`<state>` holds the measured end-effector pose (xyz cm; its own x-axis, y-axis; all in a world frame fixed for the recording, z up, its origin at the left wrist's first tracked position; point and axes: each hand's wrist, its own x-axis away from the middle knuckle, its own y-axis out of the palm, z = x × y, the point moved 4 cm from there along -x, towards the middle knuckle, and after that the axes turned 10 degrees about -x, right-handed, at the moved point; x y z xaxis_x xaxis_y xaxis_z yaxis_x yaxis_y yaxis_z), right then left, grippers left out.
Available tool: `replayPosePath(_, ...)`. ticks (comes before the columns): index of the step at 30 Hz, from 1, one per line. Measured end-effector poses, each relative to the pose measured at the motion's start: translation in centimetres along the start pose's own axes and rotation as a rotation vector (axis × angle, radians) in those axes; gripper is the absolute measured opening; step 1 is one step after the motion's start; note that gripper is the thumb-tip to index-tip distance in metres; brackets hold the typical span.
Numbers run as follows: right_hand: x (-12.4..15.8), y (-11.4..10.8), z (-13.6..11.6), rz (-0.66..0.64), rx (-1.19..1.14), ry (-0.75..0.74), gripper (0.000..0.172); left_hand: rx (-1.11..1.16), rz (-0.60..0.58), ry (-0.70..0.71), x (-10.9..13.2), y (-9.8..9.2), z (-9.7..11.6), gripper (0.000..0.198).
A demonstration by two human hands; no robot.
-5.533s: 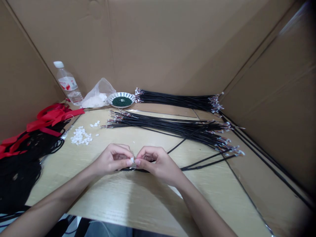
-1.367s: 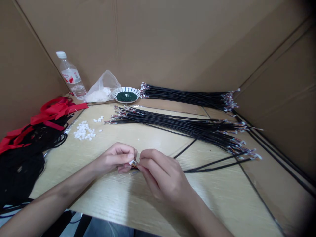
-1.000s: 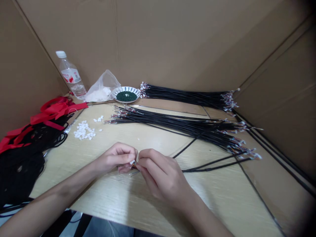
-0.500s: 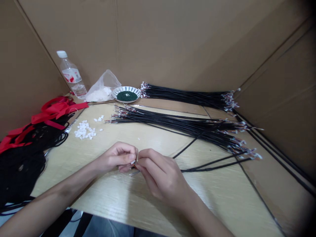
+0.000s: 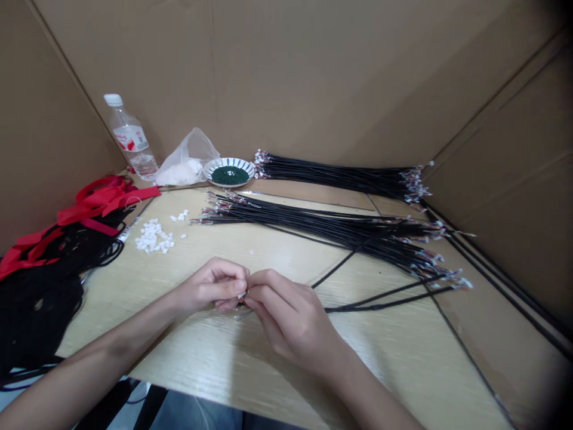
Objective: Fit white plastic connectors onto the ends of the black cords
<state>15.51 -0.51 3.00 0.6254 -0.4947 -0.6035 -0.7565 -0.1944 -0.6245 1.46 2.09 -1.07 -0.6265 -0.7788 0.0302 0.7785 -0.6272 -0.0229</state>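
My left hand (image 5: 220, 285) pinches a small white connector (image 5: 242, 295) between thumb and fingertips, low over the table. Right against it, my right hand (image 5: 289, 313) is closed on thin coloured wires (image 5: 243, 301) at the end of a black cable; the fingers hide most of the wires. Whether a wire sits inside the connector I cannot tell. Black cables (image 5: 344, 309) run out to the right from behind my right hand. Beyond my left hand lies a loose pile of small white connectors (image 5: 153, 237).
A bundle of black cables (image 5: 304, 220) with bare wire ends lies across the table, another cable bundle (image 5: 335, 171) behind it. At the back stand a water bottle (image 5: 131, 138), a plastic bag (image 5: 185, 164) and a plate (image 5: 210, 172) of green grains. Red ribbons (image 5: 105, 200) and black cords (image 5: 36, 316) lie left.
The two hands stay pressed together at the same spot. My right hand's fingertips have shifted very slightly to the left; otherwise things lie as before.
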Motion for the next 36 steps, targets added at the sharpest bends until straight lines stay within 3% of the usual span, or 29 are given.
replayPosePath(25, -0.2, 0.1, 0.4, 0.052, -0.078, 0.049, 0.017, -0.048, 0.006, -0.047, 0.1, 0.1, 0.0, 0.04)
replayPosePath(36, -0.3, -0.6, 0.7, 0.085, -0.311, 0.11, 0.01, -0.077, 0.016, 0.025, 0.0, -0.3, 1.1, 0.037)
